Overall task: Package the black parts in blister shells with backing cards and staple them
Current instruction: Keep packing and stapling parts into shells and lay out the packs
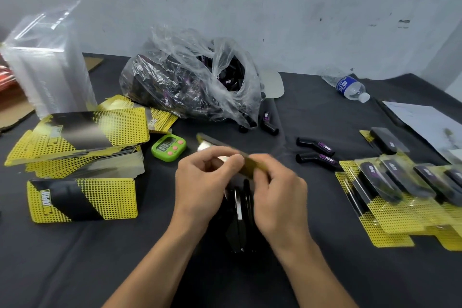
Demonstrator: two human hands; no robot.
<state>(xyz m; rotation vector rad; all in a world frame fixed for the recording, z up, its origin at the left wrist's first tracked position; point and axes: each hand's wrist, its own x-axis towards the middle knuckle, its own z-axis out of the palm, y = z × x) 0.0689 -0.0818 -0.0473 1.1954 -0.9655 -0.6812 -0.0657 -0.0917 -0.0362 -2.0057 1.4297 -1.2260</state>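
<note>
Both forearms reach in from the near edge of the bench [312,112], which is draped in dark cloth. Left hand [200,182] and right hand [277,197] meet over the middle, each pinching a card [220,144] seen almost edge-on and blurred; the left fingers [235,160] close on it from the left, the right from the right. Under the hands, on the cloth, lies a black stapler [241,212].

Along the left edge lie stacks of cards [82,132], yellow-dotted with black bands, and one stack [82,199] nearer the near edge. Behind them, at the far left corner, stands a tall stack of shells [50,70]. A green timer [168,146] sits just beside the cards.

Toward the far edge, a clear bag [190,80] holds many black parts, a few spilled beside it. Two loose parts [316,151] lie right of the hands. Finished packs [405,187] overlap in a row by the right edge. A bottle [350,86] lies on its side near the far right corner.
</note>
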